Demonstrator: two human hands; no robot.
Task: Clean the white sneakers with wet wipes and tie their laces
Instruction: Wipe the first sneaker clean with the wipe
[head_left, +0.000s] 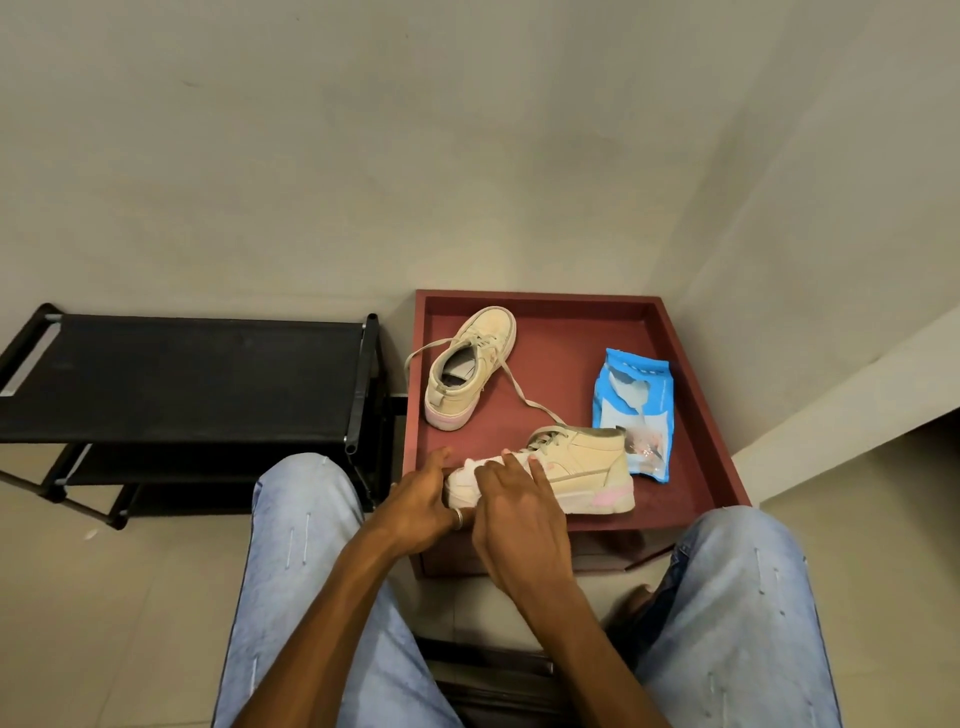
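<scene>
Both forearms bare, reaching fwd from between the knees, hands close together w/ backs up. Left hand (423, 499) is curled, fingers wrapped round smth white at the front, a ring on one finger and thumb lifted at the far side. Right hand (511, 506) lies just beside it, palm down, fingers spread and pressed flat, wrist slightly bent.

pretty soft, even indoor light here, a bit warm and dull, nothing blown out. no glare except a faint sheen on the blue wipes pack (635, 413). shadows are weak, darkest under the black shoe rack (182, 379) and between the knees. wide-angle bend curves the walls and edges. focus is decent, corners slightly mushy.
</scene>
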